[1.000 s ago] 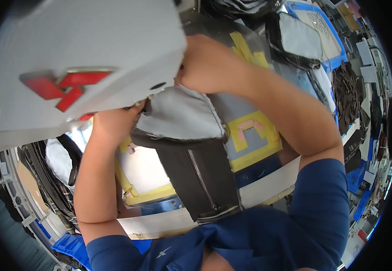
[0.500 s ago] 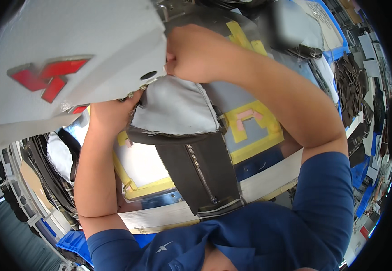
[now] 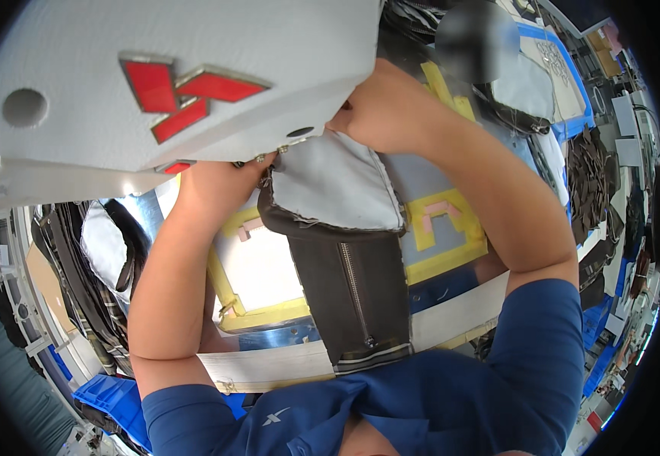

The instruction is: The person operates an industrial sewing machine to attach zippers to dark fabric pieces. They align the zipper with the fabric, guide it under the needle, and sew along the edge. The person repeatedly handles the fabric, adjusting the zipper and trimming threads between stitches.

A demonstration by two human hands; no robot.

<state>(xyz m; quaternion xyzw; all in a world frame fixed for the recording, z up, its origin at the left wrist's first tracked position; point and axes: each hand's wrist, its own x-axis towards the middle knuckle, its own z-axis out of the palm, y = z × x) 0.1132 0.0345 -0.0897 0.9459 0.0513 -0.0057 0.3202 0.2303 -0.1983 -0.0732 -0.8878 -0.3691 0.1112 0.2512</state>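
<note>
A dark fabric piece with a metal zipper point(image 3: 351, 292) hangs over the table's front edge toward me. Its upper part is folded back and shows a pale grey lining point(image 3: 333, 182). Beneath the head of a white sewing machine point(image 3: 292, 68), my left hand point(image 3: 223, 186) is closed on the left edge of this piece, its thumb along the edge and its other fingers mostly hidden. My right hand point(image 3: 394, 110) is curled at the upper right of the lining, pinching the fabric close to the machine. The needle area is hidden behind the machine head.
Yellow tape point(image 3: 444, 262) marks outlines on the work surface. Stacked dark fabric pieces point(image 3: 79, 281) lie at left, above a blue bin point(image 3: 113, 399). At right stand a blue-edged tray point(image 3: 580, 114) and a heap of dark strips point(image 3: 592, 171).
The view has shifted, so the machine and fabric appear farther right. Both hands keep their hold on the fabric, and the zipper panel hangs a little straighter.
</note>
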